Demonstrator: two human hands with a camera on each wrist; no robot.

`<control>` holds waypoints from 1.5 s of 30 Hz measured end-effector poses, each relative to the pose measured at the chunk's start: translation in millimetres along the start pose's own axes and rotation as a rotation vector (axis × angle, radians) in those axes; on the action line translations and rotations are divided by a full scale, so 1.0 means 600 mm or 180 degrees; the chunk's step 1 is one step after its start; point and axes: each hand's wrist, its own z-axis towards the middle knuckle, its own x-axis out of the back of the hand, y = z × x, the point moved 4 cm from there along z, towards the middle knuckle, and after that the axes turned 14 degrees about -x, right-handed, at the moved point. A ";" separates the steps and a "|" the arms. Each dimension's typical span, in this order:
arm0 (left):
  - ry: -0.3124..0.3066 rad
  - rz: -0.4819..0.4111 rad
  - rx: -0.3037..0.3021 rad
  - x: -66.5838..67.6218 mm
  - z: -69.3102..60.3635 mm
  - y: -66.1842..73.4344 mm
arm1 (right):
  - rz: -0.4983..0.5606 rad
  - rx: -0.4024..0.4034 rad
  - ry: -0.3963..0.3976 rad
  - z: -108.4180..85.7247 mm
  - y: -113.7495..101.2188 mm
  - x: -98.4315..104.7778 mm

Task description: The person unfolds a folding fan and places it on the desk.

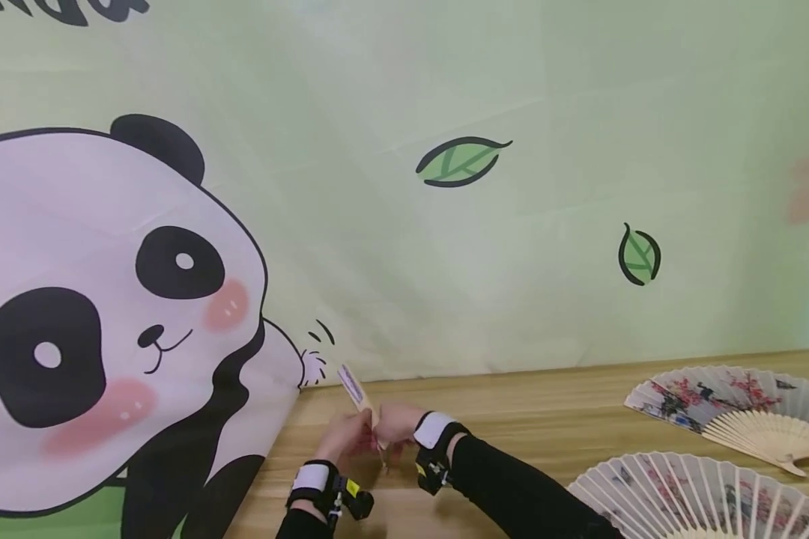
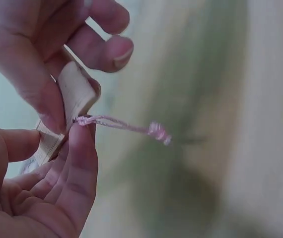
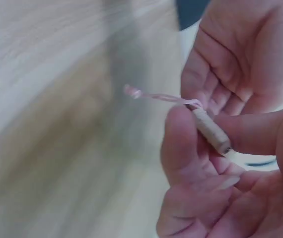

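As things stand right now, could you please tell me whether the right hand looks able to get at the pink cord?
Most likely yes: the right hand grips the folded fan close to where the pink cord is attached, and the cord's knotted end sticks out clear of both hands.

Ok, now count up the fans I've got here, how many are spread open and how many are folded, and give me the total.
Spread open: 2, the farther open fan and the nearer open fan, both on the table
Folded: 1, the folded fan held by the left hand and right hand
Total: 3
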 end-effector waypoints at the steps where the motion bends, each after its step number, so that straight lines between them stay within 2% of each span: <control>1: -0.0052 0.0086 -0.0108 -0.006 0.002 0.019 | 0.0211 -0.0003 -0.0035 -0.008 -0.001 0.013; 5: -0.0175 0.0342 -0.0509 -0.038 0.006 0.095 | 0.0598 0.0227 0.0026 -0.045 -0.008 0.070; 8: -0.0277 0.0421 -0.0694 -0.070 -0.001 0.136 | 0.0636 0.0299 0.0059 -0.078 0.002 0.108; 10: -0.0354 0.0349 -0.0752 -0.093 -0.009 0.153 | 0.0688 0.0293 0.0070 -0.103 0.015 0.131; 15: -0.0589 -0.0093 -0.0813 -0.154 -0.033 0.183 | 0.1040 0.0226 0.0087 -0.169 0.049 0.179; 19: -0.0711 -0.0333 -0.0870 -0.188 -0.047 0.203 | 0.1282 0.0280 0.0094 -0.206 0.068 0.205; 25: -0.0841 -0.0670 -0.0955 -0.234 -0.073 0.221 | 0.1457 0.0340 0.0294 -0.257 0.095 0.237; 30: -0.1006 -0.0834 -0.1046 -0.276 -0.097 0.229 | 0.2032 0.0261 0.0662 -0.286 0.122 0.252; 33: -0.1071 -0.0830 -0.1128 -0.307 -0.100 0.232 | 0.2371 0.0275 0.0984 -0.288 0.141 0.261; 37: -0.1081 -0.0626 -0.1260 -0.336 -0.103 0.235 | 0.2589 0.0210 0.1338 -0.287 0.167 0.265; 40: -0.1034 -0.0553 -0.1305 -0.347 -0.101 0.231 | 0.2569 0.0178 0.1430 -0.286 0.180 0.263; 45: -0.0827 -0.0518 -0.1249 -0.341 -0.093 0.213 | 0.2567 0.0231 0.1266 -0.282 0.188 0.259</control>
